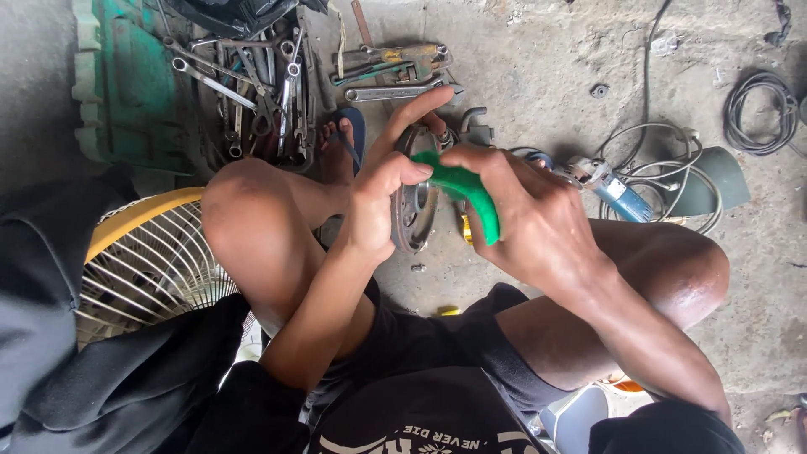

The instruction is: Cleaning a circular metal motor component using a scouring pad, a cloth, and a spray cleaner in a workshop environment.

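I sit on a concrete floor with my knees up. My left hand [382, 189] grips a round grey metal disc-shaped part [414, 210] held on edge, fingers stretched along its rim. My right hand [525, 214] presses a curved green plastic piece [466, 192] against the disc's upper right side. Both hands hang above the floor between my legs. The part of the disc behind my fingers is hidden.
A green toolbox tray [126, 92] with several wrenches [252, 84] lies at the top left. More wrenches [395, 71] rest on the floor ahead. An angle grinder [614, 189] with coiled cable [761, 113] lies right. A yellow-rimmed fan guard [147, 252] stands left.
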